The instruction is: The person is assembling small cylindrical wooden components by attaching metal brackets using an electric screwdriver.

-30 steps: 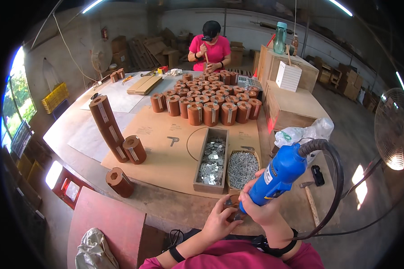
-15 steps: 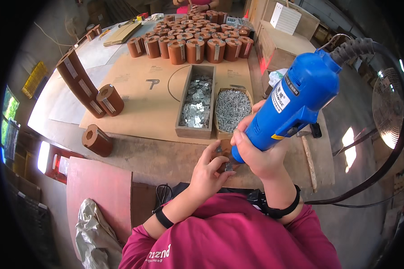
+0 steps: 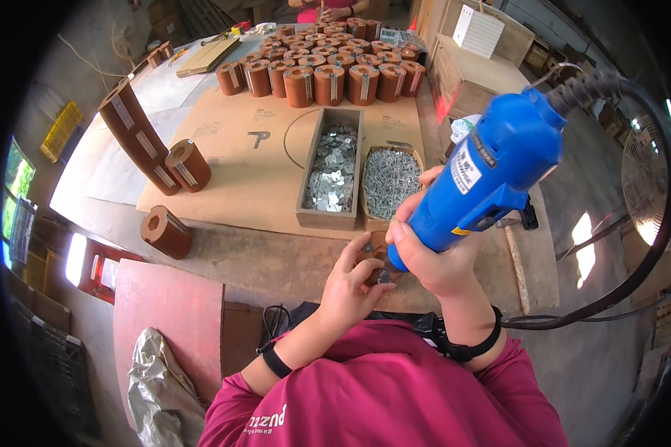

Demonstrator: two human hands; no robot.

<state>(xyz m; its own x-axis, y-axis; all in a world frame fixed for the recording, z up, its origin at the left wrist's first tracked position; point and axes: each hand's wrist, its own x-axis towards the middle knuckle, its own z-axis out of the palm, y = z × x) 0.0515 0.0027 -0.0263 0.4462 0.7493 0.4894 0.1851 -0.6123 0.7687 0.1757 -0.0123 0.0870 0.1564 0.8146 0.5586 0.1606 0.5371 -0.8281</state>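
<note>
My right hand (image 3: 440, 257) is wrapped round a blue corded electric screwdriver (image 3: 484, 167), tilted with its nose down to the left. That nose meets a brown cylinder (image 3: 379, 240), which is mostly hidden behind my hands. With my left hand (image 3: 352, 287) I grip the cylinder's near left side, fingers curled around it. A small metal plate (image 3: 385, 276) shows by my left fingertips. The screwdriver's tip and whatever it touches are hidden.
Beyond my hands stand a wooden box (image 3: 326, 219) of metal plates and a carton of screws (image 3: 392, 182). Many brown cylinders (image 3: 329, 85) crowd the far table; a few more are at left (image 3: 166, 232). A hammer (image 3: 516, 268) lies right. Another person's hands (image 3: 335, 13) show at the far end.
The whole view has shifted slightly, so the table and its things sit a little further right. My hands keep the same hold on the screwdriver and the cylinder.
</note>
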